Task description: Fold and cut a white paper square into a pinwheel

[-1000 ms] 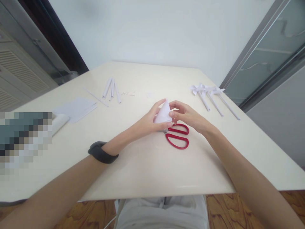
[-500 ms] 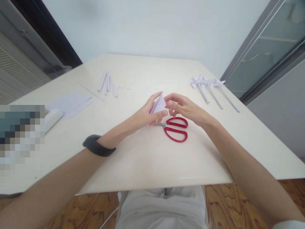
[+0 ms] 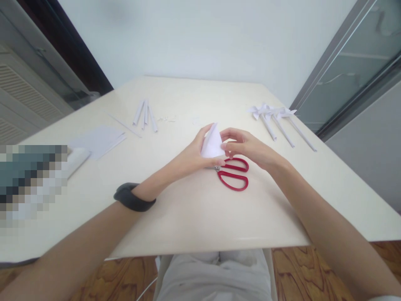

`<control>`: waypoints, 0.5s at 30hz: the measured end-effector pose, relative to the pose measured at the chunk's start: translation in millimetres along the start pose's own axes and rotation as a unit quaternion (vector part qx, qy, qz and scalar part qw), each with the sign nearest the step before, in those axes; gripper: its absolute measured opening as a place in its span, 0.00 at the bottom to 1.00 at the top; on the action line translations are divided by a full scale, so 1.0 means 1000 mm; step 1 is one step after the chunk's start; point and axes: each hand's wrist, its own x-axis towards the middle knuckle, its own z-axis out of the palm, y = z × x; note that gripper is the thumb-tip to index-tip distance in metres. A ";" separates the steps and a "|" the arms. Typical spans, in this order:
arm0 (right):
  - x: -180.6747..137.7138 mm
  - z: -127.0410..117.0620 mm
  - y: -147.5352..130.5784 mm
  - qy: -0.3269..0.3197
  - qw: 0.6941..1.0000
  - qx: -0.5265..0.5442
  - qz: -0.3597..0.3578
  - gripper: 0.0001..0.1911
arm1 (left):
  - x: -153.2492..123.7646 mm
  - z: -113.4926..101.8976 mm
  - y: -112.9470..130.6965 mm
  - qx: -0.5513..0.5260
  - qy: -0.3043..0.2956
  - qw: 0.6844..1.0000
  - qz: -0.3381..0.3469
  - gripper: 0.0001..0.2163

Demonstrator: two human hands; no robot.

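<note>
A folded piece of white paper is held up over the middle of the table, one corner pointing upward. My left hand grips it from the left, thumb along the lower edge and fingers behind. On the right side, my right hand pinches the paper's edge between thumb and fingers. Just below and behind the hands lies a pair of scissors with red handles; its blades are mostly hidden under my left hand.
Several rolled paper sticks and small paper scraps lie at the back left. Flat paper sheets are further left, near a white roll. Three paper pinwheels on sticks rest at the back right.
The folded paper has turned and shows more of its face. My right hand has closed in on its right edge. The whole view has shifted slightly.
</note>
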 end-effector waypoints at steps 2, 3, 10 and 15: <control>0.001 0.000 0.001 0.007 1.000 0.006 0.006 0.06 | -0.001 0.000 0.001 -0.015 -0.026 0.999 -0.018 0.48; 0.002 0.000 0.002 0.009 1.000 0.010 0.014 0.06 | -0.002 0.001 0.001 -0.021 -0.048 0.998 -0.033 0.50; 0.002 0.002 0.007 0.035 0.999 0.005 0.032 0.06 | -0.007 0.006 0.001 -0.040 -0.066 0.996 -0.052 0.45; 0.002 0.004 0.008 0.030 0.999 0.030 0.012 0.06 | -0.008 0.007 0.004 -0.026 -0.038 0.999 -0.027 0.28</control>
